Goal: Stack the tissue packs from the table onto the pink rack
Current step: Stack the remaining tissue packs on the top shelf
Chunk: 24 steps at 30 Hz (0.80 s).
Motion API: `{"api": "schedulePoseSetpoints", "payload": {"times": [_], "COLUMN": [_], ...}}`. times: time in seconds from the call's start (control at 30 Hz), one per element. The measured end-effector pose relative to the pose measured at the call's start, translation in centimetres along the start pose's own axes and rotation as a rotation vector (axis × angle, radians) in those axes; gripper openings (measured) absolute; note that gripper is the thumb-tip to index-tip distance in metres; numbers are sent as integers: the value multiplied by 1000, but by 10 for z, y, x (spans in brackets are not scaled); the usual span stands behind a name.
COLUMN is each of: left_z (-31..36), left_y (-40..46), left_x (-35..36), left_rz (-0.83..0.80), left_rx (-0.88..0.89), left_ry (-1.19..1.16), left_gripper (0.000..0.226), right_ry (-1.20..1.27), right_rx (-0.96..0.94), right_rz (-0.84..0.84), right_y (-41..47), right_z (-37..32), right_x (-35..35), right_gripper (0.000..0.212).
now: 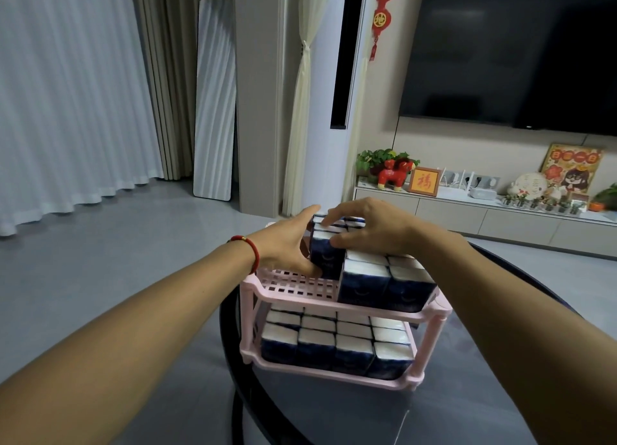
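A pink two-shelf rack stands on a round dark table. Its lower shelf is filled with several navy-and-white tissue packs. On the top shelf, tissue packs sit at the right front. A block of tissue packs is held at the top shelf's left rear between both hands. My left hand, with a red bracelet on the wrist, presses its left side, thumb under the front corner. My right hand lies over the block's top, thumb on the front edge.
The rack's top shelf shows bare grid at the front left. Beyond the table are a grey floor, curtains, a leaning white panel, a wall television and a low cabinet with ornaments.
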<state>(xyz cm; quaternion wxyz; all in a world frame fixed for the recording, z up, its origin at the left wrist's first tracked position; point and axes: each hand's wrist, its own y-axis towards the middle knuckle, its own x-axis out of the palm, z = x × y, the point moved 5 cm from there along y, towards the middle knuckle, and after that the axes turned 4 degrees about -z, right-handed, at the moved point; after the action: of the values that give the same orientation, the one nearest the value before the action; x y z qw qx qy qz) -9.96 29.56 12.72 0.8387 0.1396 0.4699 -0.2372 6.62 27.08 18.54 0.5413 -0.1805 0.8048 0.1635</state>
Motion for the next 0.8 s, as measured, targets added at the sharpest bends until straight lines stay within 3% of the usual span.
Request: {"api": "schedulePoseSetpoints", "payload": {"times": [0.2,0.47,0.63,0.8], "left_z": [6,3,5,8], "left_y": [-7,1,2,-3], "left_x": [-2,0,2,-1], "left_rz": [29,86,102,34], "left_rx": [84,101,129,137], "left_ry": [-13,188,148,108], "left_gripper": [112,126,105,137], "right_ry": [32,-21,76,158], "right_rx": [-6,26,-24,11], "right_rz": [-3,12,200,368], "right_y": [-2,-2,-25,-76], "right_z": [0,2,6,17], "right_x": [0,-1,-14,-27], "right_gripper": [50,41,34,41]}}
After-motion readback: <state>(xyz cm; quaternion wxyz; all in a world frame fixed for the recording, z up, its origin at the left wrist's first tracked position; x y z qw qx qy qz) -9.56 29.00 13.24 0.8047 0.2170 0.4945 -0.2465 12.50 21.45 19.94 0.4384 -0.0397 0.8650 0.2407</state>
